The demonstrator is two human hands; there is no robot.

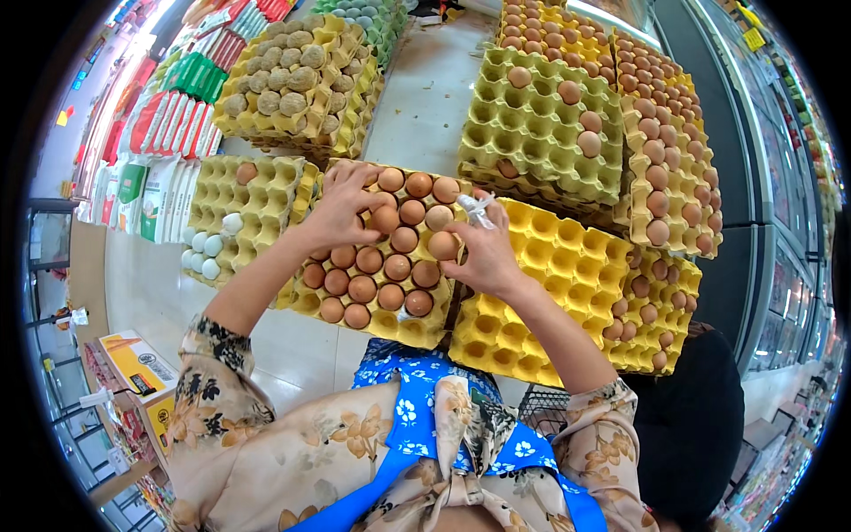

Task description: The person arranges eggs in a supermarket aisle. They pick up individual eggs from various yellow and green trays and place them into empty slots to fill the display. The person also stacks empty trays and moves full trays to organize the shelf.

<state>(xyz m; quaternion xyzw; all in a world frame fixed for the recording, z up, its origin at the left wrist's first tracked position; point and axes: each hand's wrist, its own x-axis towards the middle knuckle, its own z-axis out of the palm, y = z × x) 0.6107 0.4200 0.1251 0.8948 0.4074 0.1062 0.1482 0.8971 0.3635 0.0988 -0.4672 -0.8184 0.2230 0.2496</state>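
My left hand reaches over the upper left of a pulp tray of brown eggs, its fingers around a brown egg. At the tray's right side, my right hand grips another brown egg between thumb and fingers. A crumpled white piece, perhaps tissue or plastic, is also at the fingers of my right hand. Brown eggs fill many of the cups below and between my hands. Directly right of this tray lies a yellow tray with bare cups showing.
At left, a tray holds a brown egg and several pale eggs. Behind it are stacked trays of coated eggs and packaged bags. More egg trays stand at upper right, beside a dark cabinet. A person's dark clothing shows lower right.
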